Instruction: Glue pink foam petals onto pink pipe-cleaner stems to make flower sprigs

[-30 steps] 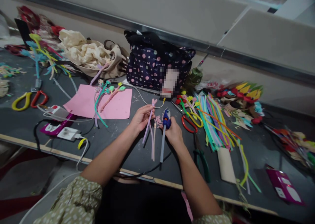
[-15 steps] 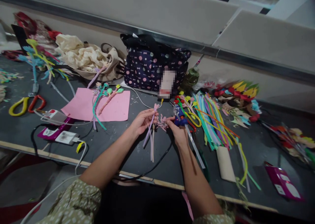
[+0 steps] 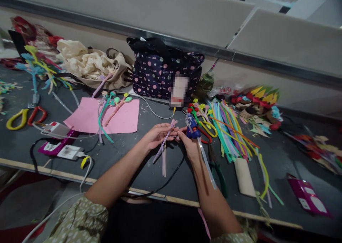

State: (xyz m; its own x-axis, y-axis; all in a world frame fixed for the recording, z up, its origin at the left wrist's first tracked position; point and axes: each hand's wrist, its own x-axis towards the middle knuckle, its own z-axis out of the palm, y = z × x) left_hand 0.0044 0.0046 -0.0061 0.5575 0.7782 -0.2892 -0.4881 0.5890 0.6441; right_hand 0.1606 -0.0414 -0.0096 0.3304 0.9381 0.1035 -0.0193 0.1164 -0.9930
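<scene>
A dark table (image 3: 160,179) is crossed by both forearms. Behind the hands a polka-dot bag (image 3: 160,73) is set, with pink paper (image 3: 125,120) to its left and a pipe-cleaner bundle (image 3: 229,129) to its right. In front of the bag, lilac pipe-cleaner stems (image 3: 164,148) are pinched in the left hand (image 3: 156,136). A blue glue gun (image 3: 192,128) is gripped by the right hand (image 3: 190,145).

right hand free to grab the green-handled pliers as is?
Probably not: the right hand already grips a blue glue gun. The green-handled pliers lie uncovered just beside that wrist, so the path itself looks open.
</scene>
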